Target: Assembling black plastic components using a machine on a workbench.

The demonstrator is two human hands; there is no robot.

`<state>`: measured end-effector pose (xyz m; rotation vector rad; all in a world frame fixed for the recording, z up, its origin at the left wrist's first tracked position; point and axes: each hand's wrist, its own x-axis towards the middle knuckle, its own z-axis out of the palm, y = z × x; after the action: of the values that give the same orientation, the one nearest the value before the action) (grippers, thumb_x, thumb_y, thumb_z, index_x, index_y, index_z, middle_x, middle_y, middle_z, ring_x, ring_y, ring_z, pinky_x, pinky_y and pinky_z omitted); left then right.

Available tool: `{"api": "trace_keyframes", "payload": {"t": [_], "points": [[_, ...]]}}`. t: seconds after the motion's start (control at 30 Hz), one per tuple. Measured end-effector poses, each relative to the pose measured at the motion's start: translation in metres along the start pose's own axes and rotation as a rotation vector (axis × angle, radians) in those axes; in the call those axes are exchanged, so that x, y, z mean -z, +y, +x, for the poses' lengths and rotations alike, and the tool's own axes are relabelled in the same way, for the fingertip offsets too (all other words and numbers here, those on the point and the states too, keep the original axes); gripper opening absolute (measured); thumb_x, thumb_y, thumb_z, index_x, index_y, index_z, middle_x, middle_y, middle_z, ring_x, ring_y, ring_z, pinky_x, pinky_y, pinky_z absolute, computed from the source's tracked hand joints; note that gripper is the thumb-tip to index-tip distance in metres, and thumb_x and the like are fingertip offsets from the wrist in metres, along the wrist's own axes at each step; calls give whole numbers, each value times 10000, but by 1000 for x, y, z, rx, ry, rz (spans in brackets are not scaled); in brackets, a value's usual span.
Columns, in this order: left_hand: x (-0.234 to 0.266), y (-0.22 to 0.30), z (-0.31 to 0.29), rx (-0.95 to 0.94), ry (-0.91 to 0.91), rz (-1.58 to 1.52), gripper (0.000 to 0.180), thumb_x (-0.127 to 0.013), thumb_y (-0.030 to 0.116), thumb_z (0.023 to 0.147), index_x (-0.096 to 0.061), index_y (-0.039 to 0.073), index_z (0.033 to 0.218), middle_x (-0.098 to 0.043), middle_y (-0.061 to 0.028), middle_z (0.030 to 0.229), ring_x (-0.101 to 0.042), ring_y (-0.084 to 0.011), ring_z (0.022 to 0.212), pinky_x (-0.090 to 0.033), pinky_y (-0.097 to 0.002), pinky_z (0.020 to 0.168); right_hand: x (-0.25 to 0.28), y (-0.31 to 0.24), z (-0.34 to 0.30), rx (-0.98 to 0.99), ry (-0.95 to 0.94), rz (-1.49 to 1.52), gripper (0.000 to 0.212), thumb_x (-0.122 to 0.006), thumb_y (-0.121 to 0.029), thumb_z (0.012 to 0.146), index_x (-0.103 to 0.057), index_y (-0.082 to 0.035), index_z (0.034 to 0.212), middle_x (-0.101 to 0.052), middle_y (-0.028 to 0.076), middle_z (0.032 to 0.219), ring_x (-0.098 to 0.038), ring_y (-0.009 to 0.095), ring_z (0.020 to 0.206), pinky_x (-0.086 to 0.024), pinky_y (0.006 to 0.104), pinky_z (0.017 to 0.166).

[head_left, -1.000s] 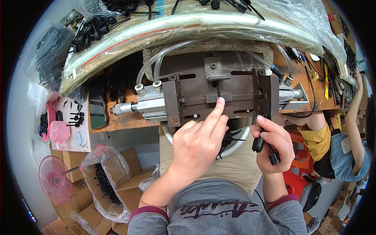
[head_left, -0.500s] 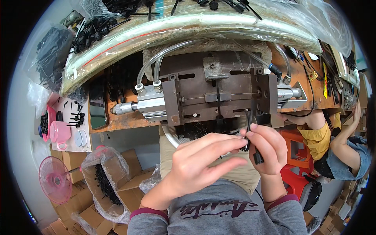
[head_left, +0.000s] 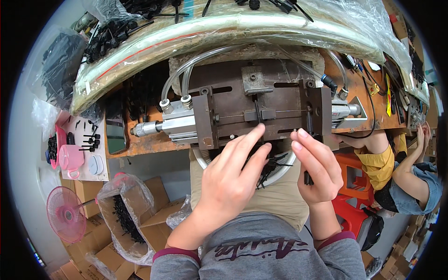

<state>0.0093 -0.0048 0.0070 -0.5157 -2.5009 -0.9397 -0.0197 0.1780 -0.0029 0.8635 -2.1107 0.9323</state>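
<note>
Black plastic parts (head_left: 268, 165) lie heaped in a white bowl (head_left: 284, 173) on the person's lap, just below the rusty metal press fixture (head_left: 261, 105) bolted to the table (head_left: 140, 142). The left hand (head_left: 231, 179) reaches over the bowl with fingers loosely spread, its index fingertip touching the fixture's lower edge; its grip holds nothing that shows. The right hand (head_left: 315, 168) pinches a small black part (head_left: 306, 178) between thumb and fingers, just beside the fixture's right block. Clear air hoses (head_left: 186, 74) loop from the pneumatic cylinder (head_left: 165, 126) on the left. A pink fan (head_left: 65, 214) stands on the floor.
</note>
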Motion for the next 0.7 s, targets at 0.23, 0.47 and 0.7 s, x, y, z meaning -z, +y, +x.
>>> {"api": "trace_keyframes", "payload": {"t": [0.23, 0.47, 0.7], "points": [[-5, -3, 9, -82, -67, 248, 248, -748, 59, 729, -704, 19, 969, -675, -122, 1231, -688, -223, 800, -559, -333, 777, 1, -5, -2, -78, 8, 146, 441, -757, -104, 806, -640, 71, 1194, -626, 256, 1212, -675, 366, 1040, -565, 419, 886], [-2, -3, 12, -40, -122, 239, 252, -759, 77, 722, -708, 25, 963, -673, -115, 1247, -674, -197, 696, -539, -293, 655, 0, -6, -3, -167, 114, 436, 477, -785, -102, 812, -594, 92, 1204, -576, 324, 1249, -641, 426, 1102, -550, 461, 939], [0, -3, 11, -24, -145, 269, 249, -763, 71, 714, -710, 25, 953, -675, -102, 1248, -660, -183, 631, -521, -279, 599, 13, -9, 4, -223, -52, 329, 445, -856, -9, 673, -672, 30, 1076, -622, 250, 1222, -678, 310, 1034, -592, 352, 805]]}}
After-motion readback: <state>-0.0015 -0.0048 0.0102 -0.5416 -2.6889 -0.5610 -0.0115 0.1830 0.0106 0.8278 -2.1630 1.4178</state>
